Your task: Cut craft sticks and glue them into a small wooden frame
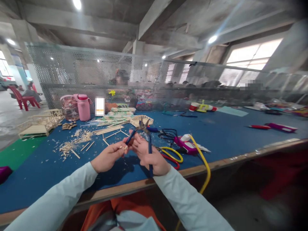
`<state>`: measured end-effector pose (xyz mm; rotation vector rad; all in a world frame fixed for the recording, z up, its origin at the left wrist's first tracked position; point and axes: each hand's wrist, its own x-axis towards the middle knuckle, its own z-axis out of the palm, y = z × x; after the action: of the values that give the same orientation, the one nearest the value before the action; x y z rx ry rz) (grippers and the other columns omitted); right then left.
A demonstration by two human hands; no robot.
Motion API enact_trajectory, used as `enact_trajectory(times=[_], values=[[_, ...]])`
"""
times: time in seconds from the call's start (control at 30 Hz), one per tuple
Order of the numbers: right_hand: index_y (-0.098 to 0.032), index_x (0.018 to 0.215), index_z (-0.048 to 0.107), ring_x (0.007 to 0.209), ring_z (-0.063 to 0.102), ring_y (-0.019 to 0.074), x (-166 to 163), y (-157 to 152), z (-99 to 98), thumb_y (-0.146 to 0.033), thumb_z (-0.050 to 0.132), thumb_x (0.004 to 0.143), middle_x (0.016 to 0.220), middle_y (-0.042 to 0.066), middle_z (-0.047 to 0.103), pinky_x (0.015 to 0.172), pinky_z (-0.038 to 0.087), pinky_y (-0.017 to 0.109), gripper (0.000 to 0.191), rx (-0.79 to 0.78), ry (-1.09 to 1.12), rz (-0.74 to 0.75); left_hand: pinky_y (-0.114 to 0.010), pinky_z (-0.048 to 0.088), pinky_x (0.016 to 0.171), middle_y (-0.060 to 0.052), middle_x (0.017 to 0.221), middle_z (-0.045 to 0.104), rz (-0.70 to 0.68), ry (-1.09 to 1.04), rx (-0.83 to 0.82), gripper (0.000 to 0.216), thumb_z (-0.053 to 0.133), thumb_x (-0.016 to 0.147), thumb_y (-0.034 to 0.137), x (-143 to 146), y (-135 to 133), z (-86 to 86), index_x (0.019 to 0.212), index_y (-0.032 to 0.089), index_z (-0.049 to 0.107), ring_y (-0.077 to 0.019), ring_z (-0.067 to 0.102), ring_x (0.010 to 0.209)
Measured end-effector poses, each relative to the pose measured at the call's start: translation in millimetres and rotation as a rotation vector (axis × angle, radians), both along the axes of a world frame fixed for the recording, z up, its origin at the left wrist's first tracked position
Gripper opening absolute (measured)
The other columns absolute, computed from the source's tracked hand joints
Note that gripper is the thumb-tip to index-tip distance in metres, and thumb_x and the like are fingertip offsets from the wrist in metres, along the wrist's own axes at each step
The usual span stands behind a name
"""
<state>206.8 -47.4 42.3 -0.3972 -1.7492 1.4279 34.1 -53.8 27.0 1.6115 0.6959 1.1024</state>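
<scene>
The right hand (pixel 155 162) holds pliers (pixel 150 146), their 2 smooth blue handles splayed and metal head pointing away; they should feel stiff and fairly weighty, best gripped low on the handles. The left hand (pixel 108 157) has thumb and fingers pinched close, perhaps on a small pale bit (pixel 125 147), too blurred to be sure. Crumbly shavings (pixel 67 148) lie left of the hands.

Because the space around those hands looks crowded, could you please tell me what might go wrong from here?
The yellow cord hangs over the table edge near the right sleeve, which could snag it. The pliers in the right hand stand open, one handle near the left hand's fingertips, so squeezing might pinch skin. The thin stick frame lies close beyond; a knock could shift it.
</scene>
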Motion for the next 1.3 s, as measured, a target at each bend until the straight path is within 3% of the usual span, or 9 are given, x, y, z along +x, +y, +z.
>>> enact_trajectory(times=[0.07, 0.2, 0.27, 0.37, 0.63, 0.83, 1.3], values=[[-0.02, 0.136, 0.018, 0.12, 0.04, 0.0213, 13.3, 2.6, 7.6, -0.016, 0.042, 0.047, 0.13, 0.007, 0.041, 0.101, 0.031, 0.041, 0.092, 0.12, -0.084, -0.14, -0.023, 0.039, 0.062, -0.003, 0.076, 0.055, 0.036, -0.127, -0.055, 0.033, 0.058, 0.072, 0.048, 0.8, -0.2, 4.1, 0.069, 0.016, 0.05, -0.0112, 0.048, 0.069], [-0.02, 0.137, 0.021, 0.126, 0.032, 0.0226, 36.2, 3.9, 23.3, -0.013, 0.044, 0.057, 0.135, 0.008, 0.035, 0.106, 0.022, 0.041, 0.083, 0.336, -0.523, -0.343, -0.018, 0.025, 0.04, 0.003, 0.057, 0.052, 0.088, -0.157, -0.173, 0.032, 0.054, 0.075, 0.049, -2.2, 1.5, 8.7, 0.076, 0.017, 0.048, -0.0046, 0.035, 0.041], [-0.017, 0.137, 0.025, 0.128, 0.029, 0.0253, 38.6, 2.8, 25.3, -0.012, 0.044, 0.06, 0.137, 0.011, 0.032, 0.106, 0.021, 0.042, 0.08, 0.413, -0.733, -0.353, -0.018, 0.019, 0.037, 0.005, 0.051, 0.048, 0.124, -0.122, -0.148, 0.035, 0.053, 0.075, 0.05, -3.2, 2.9, 8.0, 0.08, 0.016, 0.051, -0.0032, 0.028, 0.037], [-0.016, 0.137, 0.025, 0.124, 0.034, 0.0265, 33.7, 1.2, 21.4, -0.011, 0.045, 0.062, 0.136, 0.013, 0.034, 0.103, 0.026, 0.043, 0.078, 0.453, -0.868, -0.317, -0.018, 0.019, 0.037, 0.004, 0.052, 0.051, 0.171, -0.073, -0.106, 0.038, 0.052, 0.075, 0.051, -3.1, 4.5, 5.3, 0.083, 0.014, 0.054, -0.003, 0.029, 0.037], [-0.015, 0.136, 0.027, 0.117, 0.042, 0.0236, 22.5, 3.2, 16.6, -0.01, 0.043, 0.06, 0.127, 0.011, 0.045, 0.1, 0.031, 0.037, 0.078, 0.461, -0.834, -0.285, -0.019, 0.022, 0.037, 0.002, 0.055, 0.055, 0.212, -0.03, -0.062, 0.04, 0.05, 0.076, 0.051, -2.4, 5.8, 2.6, 0.086, 0.012, 0.056, -0.0035, 0.032, 0.037], [-0.016, 0.136, 0.029, 0.114, 0.044, 0.0241, 22.5, 3.5, 15.4, -0.01, 0.044, 0.061, 0.126, 0.012, 0.044, 0.097, 0.034, 0.038, 0.077, 0.461, -0.842, -0.308, -0.019, 0.022, 0.036, 0.002, 0.054, 0.054, 0.223, -0.054, -0.052, 0.04, 0.051, 0.075, 0.052, -0.8, 5.0, 3.3, 0.085, 0.014, 0.055, -0.0039, 0.033, 0.036], [-0.014, 0.136, 0.027, 0.114, 0.041, 0.0242, 15.7, -1.2, 16.5, -0.007, 0.044, 0.06, 0.12, 0.013, 0.044, 0.098, 0.033, 0.04, 0.078, 0.53, -0.86, -0.363, -0.02, 0.021, 0.039, 0.004, 0.047, 0.044, 0.189, 0.008, -0.002, 0.04, 0.047, 0.078, 0.052, -0.8, 1.9, 3.8, 0.063, 0.015, 0.051, -0.0041, 0.03, 0.038]])
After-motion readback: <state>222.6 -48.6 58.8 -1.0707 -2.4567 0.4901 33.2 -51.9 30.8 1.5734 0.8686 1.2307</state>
